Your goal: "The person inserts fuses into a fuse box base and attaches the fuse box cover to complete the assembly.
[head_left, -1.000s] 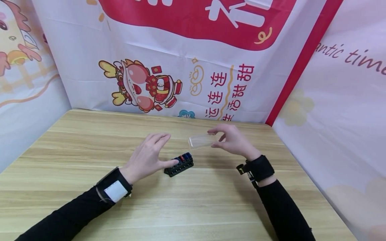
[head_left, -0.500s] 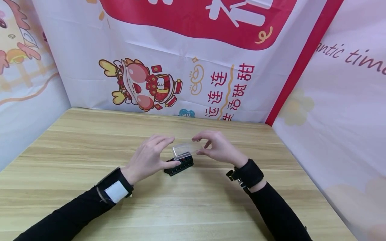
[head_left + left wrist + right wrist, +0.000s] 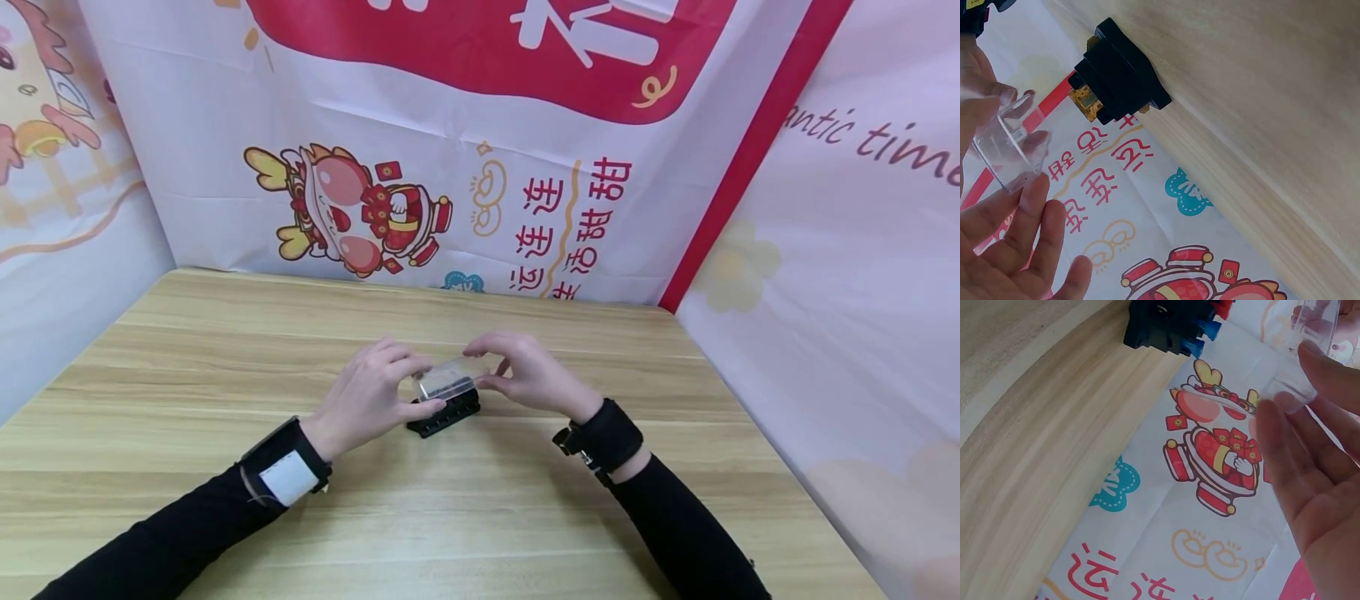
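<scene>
A small black fuse block (image 3: 444,418) sits on the wooden table, partly hidden by a clear plastic cover (image 3: 450,377) held just above it. My right hand (image 3: 534,377) pinches the cover's right end between thumb and fingers. At the other end, my left hand (image 3: 366,397) has its thumb and index finger on either side of the cover, fingertips against it. The left wrist view shows the block (image 3: 1124,70) from its end, apart from the cover (image 3: 1005,153). In the right wrist view, blue and red fuses stick out of the block (image 3: 1163,325).
The light wood table (image 3: 247,358) runs back to a white and red printed cloth (image 3: 420,117). Another printed cloth (image 3: 840,275) hangs along the right side, and one more (image 3: 67,225) along the left.
My right hand has brought the clear cover leftward and down over the fuse block. My left hand has stayed in place, its index finger lowering onto the cover.
</scene>
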### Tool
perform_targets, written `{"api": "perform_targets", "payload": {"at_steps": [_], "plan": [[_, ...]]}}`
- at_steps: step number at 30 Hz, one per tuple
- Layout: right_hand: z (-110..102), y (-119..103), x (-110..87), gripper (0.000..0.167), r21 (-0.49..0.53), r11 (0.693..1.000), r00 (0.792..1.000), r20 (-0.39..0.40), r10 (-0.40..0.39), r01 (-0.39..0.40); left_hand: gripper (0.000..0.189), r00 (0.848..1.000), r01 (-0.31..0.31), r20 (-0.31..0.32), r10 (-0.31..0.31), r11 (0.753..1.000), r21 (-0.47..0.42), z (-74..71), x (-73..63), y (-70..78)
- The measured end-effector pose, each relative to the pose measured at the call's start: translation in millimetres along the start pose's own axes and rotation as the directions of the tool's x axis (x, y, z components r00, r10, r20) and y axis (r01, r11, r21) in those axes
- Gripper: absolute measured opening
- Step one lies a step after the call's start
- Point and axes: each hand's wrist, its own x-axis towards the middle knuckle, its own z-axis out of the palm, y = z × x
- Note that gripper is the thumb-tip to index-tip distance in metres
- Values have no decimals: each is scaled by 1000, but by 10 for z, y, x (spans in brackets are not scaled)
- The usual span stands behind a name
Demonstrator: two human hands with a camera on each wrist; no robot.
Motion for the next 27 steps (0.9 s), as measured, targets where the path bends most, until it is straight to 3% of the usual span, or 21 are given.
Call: {"api": "perform_targets", "payload": {"at_steps": [10,21,27], "plan": [[89,38,37,38,-77,997,994,109,31,-23,46,996,22,82,-25,999,41,13,-20,-9],[185,49,49,38,-223,975,992,118,41,-14,50,983,74,159,-88,993,90,52,-49,-3],[220,77,36,38,-219,976,990,133,50,-19,52,978,82,182,-100,991,101,65,-68,2]]}}
